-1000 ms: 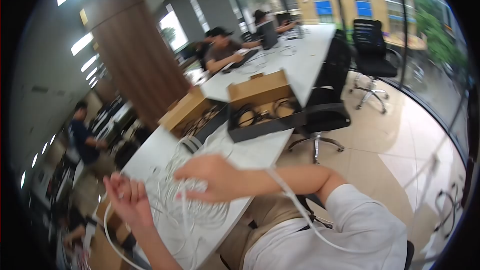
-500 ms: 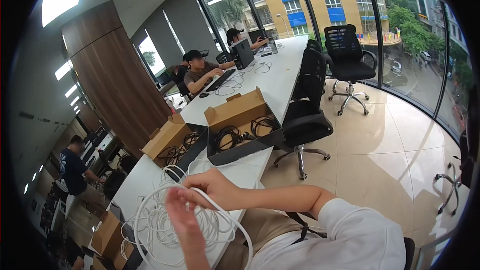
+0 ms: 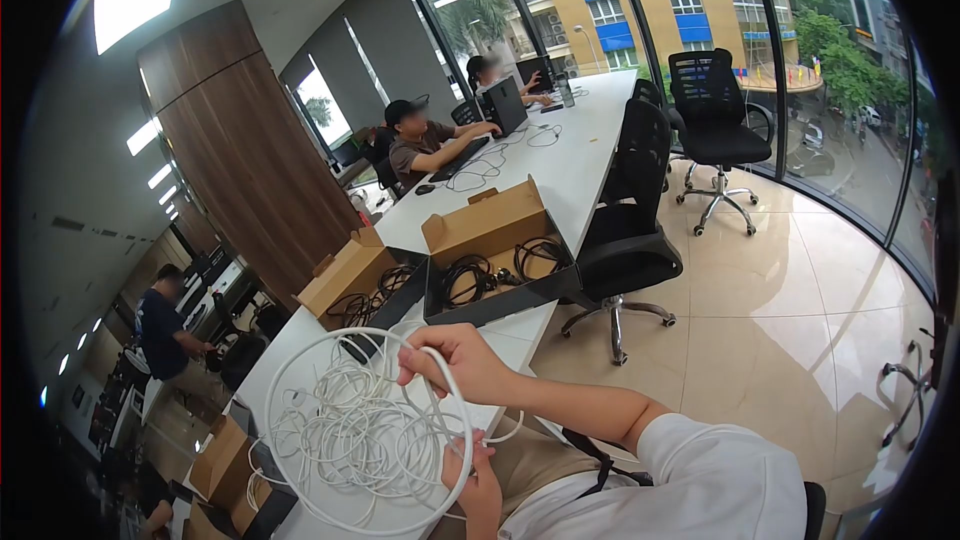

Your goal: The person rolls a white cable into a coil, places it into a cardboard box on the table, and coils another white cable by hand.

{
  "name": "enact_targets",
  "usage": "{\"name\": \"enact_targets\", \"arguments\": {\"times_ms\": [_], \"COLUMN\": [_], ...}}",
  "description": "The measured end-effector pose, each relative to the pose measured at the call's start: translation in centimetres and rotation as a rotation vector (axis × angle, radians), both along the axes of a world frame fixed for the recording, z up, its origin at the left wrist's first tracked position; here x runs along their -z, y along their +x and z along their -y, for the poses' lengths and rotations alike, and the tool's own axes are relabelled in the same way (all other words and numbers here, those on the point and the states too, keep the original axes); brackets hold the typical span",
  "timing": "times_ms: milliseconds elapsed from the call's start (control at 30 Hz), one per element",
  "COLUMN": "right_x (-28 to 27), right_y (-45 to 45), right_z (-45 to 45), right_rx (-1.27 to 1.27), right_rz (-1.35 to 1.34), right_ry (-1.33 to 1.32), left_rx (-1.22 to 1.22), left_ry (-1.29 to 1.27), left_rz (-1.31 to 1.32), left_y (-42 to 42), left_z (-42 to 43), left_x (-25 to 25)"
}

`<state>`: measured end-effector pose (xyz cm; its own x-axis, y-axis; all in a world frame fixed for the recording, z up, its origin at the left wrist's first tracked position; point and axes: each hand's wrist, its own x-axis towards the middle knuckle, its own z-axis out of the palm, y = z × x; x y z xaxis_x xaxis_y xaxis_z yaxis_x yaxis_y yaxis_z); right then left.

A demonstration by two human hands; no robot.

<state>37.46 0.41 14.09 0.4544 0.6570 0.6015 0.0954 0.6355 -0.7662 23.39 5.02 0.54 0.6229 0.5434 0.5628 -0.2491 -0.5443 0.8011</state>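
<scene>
Your right hand (image 3: pixel 455 365) pinches a white cable (image 3: pixel 268 410) that bends into a big loop. Your left hand (image 3: pixel 475 480) holds it too, just below that grip. Behind the loop, a messy pile of white cables (image 3: pixel 360 430) lies on the white table (image 3: pixel 512 335). Past your right hand, two open boxes (image 3: pixel 500 308) have black cables (image 3: pixel 465 280) in them. A black chair (image 3: pixel 630 258) stands to the right of your grip.
</scene>
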Motion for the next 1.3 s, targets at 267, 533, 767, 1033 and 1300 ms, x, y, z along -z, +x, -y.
{"name": "enact_targets", "arguments": {"times_ms": [267,533,767,1033,1300], "right_x": [1.8,2.6,2.4,3.0,2.7], "right_y": [3.1,4.5,2.8,1.5,0.9], "right_z": [4.2,11.4,18.3,23.2,25.7], "right_rx": [0.239,0.195,0.294,0.453,0.47], "right_rz": [-0.196,-0.502,-0.455,-0.429,-0.334], "right_ry": [0.174,0.595,0.866,1.175,1.245], "left_rx": [-0.142,-0.049,-0.102,-0.086,-0.273], "left_ry": [0.334,0.522,0.681,0.509,0.445], "left_rz": [-0.21,-0.313,-0.368,-0.557,-0.674], "left_y": [-1.3,-1.8,-2.5,-3.4,-5.4], "left_z": [0.7,3.3,4.9,2.6,-0.6], "left_x": [1.9,2.8,3.8,7.2,8.9]}}
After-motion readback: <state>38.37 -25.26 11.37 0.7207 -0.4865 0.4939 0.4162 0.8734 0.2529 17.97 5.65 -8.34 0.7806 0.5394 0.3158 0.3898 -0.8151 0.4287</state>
